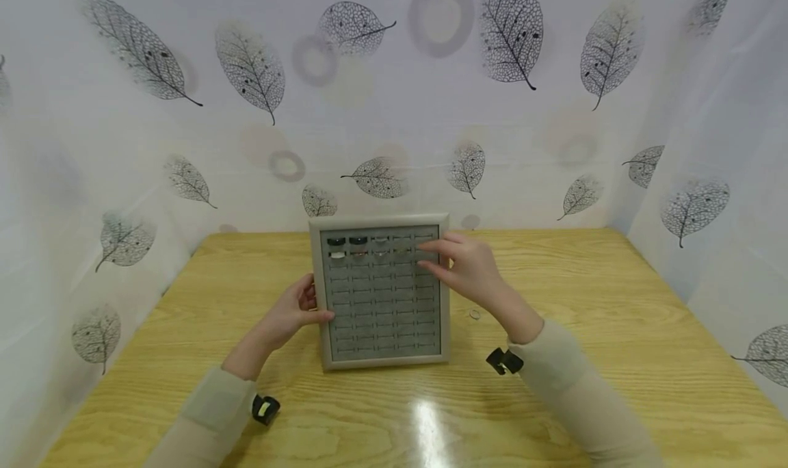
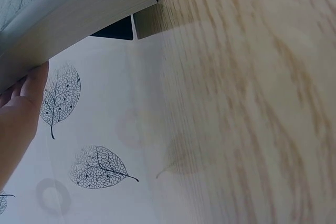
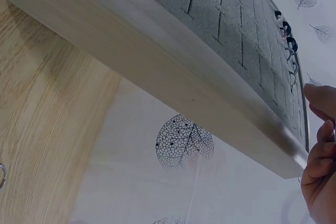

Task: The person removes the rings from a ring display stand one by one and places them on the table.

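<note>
A framed ring display board (image 1: 385,324) with a grey slotted pad stands upright on the table. Rings sit in its top two rows, among them two black rings (image 1: 358,240) and a pale ring (image 1: 337,255). My left hand (image 1: 288,315) grips the frame's left side, thumb on the front and fingers at the side and behind. By the upper right slots is my right hand (image 1: 470,266), its thumb and forefinger apart in front of the pad, with no ring visible between them. A loose silver ring (image 1: 475,314) lies on the table right of the board.
The wooden table (image 1: 246,263) carries a light reflection near its front. Behind and at both sides hangs a white curtain (image 1: 394,126) printed with leaves. Black wrist cameras (image 1: 266,409) are worn on both sleeves.
</note>
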The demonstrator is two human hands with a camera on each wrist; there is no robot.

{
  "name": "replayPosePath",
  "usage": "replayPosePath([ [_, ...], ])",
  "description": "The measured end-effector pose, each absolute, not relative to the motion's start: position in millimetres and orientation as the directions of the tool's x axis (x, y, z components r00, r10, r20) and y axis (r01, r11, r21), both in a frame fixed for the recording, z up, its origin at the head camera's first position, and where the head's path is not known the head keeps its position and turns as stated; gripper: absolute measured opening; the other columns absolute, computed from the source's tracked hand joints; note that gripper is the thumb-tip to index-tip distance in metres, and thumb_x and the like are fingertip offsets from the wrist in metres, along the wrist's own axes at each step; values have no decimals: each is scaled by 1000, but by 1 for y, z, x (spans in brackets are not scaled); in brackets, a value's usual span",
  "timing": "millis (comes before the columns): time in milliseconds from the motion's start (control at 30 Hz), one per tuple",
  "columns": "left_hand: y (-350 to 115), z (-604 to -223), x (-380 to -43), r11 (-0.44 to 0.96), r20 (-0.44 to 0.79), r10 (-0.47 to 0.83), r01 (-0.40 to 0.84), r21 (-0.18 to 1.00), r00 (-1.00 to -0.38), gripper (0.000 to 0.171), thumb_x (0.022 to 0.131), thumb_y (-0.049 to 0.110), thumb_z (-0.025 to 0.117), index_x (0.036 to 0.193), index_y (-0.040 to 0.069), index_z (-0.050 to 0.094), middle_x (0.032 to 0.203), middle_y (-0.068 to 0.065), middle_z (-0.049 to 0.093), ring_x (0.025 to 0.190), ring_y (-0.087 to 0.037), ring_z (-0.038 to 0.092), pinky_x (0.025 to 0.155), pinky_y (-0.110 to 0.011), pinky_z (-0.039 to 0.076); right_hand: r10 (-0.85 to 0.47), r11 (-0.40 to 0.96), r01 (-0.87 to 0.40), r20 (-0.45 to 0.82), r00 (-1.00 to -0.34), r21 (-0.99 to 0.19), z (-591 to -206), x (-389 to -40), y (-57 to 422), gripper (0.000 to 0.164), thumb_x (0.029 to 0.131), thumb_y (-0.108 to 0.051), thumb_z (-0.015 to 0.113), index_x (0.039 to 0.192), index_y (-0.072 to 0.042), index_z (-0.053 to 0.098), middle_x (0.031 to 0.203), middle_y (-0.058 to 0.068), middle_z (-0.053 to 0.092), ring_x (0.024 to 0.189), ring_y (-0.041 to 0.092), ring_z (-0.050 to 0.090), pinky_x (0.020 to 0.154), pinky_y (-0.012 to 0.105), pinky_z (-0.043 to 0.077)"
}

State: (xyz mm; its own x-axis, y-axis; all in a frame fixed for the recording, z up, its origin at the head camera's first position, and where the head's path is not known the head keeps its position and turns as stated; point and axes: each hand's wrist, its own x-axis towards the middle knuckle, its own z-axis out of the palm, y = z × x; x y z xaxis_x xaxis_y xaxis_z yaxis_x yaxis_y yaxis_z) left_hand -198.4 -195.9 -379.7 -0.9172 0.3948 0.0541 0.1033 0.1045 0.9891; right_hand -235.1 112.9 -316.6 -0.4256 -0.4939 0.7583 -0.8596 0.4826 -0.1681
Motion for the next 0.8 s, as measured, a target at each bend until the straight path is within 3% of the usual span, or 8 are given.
replayPosePath([
  [367, -197, -382, -200, 103, 49, 400, 98, 990, -915, 77, 76, 4, 68, 135, -3, 21, 125, -25, 39, 110, -31, 45, 85, -35, 43, -500, 512, -854, 776, -384, -92, -318, -240, 101, 20, 68, -11, 75, 88, -10, 70, 64, -5, 48, 50, 5, 43, 43, 17, 35],
  [800, -197, -382, -199, 104, 59, 408, 110, 988, -911, 78, 75, 6, 69, 135, -4, 20, 124, -25, 40, 109, -31, 46, 84, -34, 43, -493, 530, -848, 820, -290, 19, -319, -242, 85, 18, 67, -14, 77, 84, -11, 71, 61, -3, 47, 46, 7, 41, 40, 19, 32],
])
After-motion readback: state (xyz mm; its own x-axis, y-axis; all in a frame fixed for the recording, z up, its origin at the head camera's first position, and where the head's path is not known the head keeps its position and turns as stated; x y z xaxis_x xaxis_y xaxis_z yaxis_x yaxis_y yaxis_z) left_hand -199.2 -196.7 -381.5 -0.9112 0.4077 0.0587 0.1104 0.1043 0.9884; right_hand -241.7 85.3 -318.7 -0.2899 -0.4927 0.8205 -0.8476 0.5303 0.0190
